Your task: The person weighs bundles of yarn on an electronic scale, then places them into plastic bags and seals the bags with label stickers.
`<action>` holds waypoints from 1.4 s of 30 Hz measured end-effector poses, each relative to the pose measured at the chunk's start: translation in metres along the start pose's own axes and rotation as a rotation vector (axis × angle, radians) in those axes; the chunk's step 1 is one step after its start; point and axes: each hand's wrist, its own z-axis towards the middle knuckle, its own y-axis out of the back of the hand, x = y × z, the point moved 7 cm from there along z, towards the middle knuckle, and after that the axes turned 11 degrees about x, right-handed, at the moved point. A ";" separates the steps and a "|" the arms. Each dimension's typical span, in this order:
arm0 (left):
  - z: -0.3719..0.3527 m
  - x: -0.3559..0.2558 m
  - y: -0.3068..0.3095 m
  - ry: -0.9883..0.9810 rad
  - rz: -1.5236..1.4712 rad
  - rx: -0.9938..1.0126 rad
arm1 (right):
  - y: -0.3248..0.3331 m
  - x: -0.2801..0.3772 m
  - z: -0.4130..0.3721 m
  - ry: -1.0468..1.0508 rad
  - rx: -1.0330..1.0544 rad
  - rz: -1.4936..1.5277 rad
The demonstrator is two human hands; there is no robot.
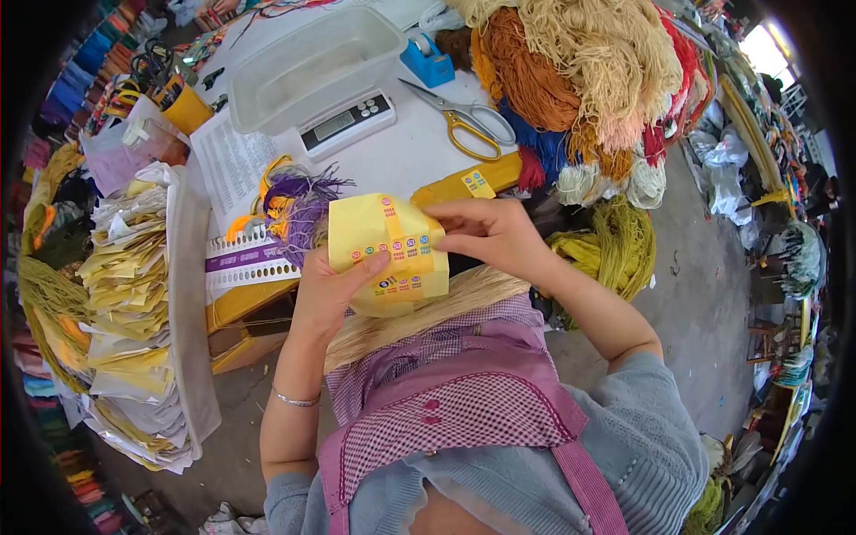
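My left hand [330,290] is closed on a yellow sticker sheet [370,223], its thumb lying across the front. Rows of small round coloured marks with printed lettering run over the sheet, which curves slightly. At its right edge, my right hand [490,234] pinches with thumb and forefinger; whether a single label is between the fingertips is too small to tell. A cut yellow label piece [479,184] lies on the table edge just above my right hand. Purple and orange thread bundles [299,209] are beside my left hand. Pale straw-coloured fibres [481,290] lie across my lap.
Scissors [468,120], a digital scale [348,123], a clear plastic bin [316,62] and a blue tape dispenser [428,61] are on the table. Yarn skeins [580,80] pile at the right. A white tray [192,357] of paper packets stands at my left.
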 end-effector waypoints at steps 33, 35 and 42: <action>-0.012 0.034 0.022 0.072 -0.075 -0.050 | 0.043 -0.001 -0.005 0.279 -0.419 -0.625; -0.012 0.028 0.023 0.030 -0.132 -0.054 | 0.046 -0.013 -0.002 0.363 -0.326 -0.761; -0.017 0.024 0.021 0.004 -0.085 -0.067 | 0.018 0.014 -0.009 0.372 -0.072 -1.108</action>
